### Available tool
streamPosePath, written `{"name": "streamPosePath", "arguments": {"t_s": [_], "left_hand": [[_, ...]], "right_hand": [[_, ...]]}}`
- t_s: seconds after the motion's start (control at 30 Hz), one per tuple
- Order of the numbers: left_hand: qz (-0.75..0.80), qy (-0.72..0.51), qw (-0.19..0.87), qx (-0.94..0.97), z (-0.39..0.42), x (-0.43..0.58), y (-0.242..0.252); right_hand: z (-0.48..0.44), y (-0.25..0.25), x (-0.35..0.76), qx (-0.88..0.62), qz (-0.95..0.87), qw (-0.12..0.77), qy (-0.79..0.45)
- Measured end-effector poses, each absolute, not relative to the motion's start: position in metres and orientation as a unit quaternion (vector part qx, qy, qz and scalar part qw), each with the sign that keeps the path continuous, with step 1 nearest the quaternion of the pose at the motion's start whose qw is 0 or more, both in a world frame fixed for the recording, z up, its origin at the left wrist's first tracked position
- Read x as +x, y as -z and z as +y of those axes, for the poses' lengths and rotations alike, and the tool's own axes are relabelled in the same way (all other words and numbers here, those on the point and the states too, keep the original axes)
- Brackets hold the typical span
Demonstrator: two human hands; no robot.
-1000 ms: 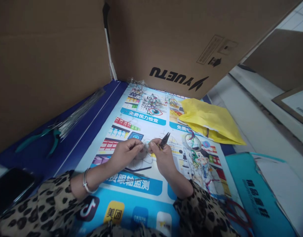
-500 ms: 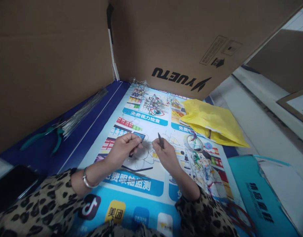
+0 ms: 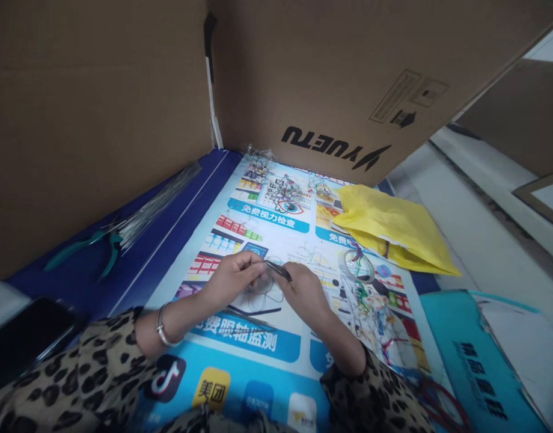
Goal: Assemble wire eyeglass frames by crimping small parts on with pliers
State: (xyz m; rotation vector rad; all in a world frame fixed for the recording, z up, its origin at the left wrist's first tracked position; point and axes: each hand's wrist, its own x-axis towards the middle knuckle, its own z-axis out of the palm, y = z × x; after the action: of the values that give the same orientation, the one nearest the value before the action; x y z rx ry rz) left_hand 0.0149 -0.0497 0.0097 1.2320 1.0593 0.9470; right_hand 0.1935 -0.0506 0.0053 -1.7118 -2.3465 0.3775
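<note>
My left hand (image 3: 231, 278) pinches a thin wire shape (image 3: 264, 293) made of several loops, which hangs just above the printed poster (image 3: 258, 355). My right hand (image 3: 306, 293) is closed around small dark pliers (image 3: 278, 270), their tips pointing left and meeting the wire at my left fingertips. Both hands sit close together over the middle of the poster. A silver bangle (image 3: 161, 328) circles my left wrist.
Cardboard walls (image 3: 91, 108) enclose the back and left. Green-handled pliers (image 3: 85, 248) and a bundle of straight wires (image 3: 157, 204) lie at left, a dark phone (image 3: 24, 337) near left. A yellow bag (image 3: 394, 225), tape roll (image 3: 357, 264), coloured wire scraps (image 3: 371, 313) and teal folder (image 3: 479, 367) sit right.
The pliers in my right hand swung from pointing up and away to pointing left, onto the wire at my left fingertips. My two hands have closed together.
</note>
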Motion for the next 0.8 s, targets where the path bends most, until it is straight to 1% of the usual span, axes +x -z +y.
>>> {"name": "streamPosePath", "arguments": {"t_s": [0.17, 0.33, 0.53, 0.73, 0.8], "left_hand": [[0.438, -0.384, 0.6, 0.549, -0.049, 0.011, -0.013], [0.484, -0.435, 0.547, 0.527, -0.046, 0.001, -0.012], [0.525, -0.463, 0.493, 0.518, -0.041, -0.009, -0.007], [0.554, -0.443, 0.456, 0.537, -0.04, -0.014, -0.005], [0.56, -0.433, 0.45, 0.544, -0.039, -0.015, -0.004]], "right_hand": [[-0.05, -0.015, 0.196, -0.578, -0.804, 0.027, -0.134], [-0.049, -0.019, 0.2, -0.584, -0.802, -0.008, -0.126], [-0.048, -0.022, 0.204, -0.598, -0.794, -0.059, -0.089], [-0.028, -0.046, 0.237, -0.67, -0.73, -0.135, -0.008], [-0.018, -0.053, 0.246, -0.681, -0.716, -0.156, -0.003]]}}
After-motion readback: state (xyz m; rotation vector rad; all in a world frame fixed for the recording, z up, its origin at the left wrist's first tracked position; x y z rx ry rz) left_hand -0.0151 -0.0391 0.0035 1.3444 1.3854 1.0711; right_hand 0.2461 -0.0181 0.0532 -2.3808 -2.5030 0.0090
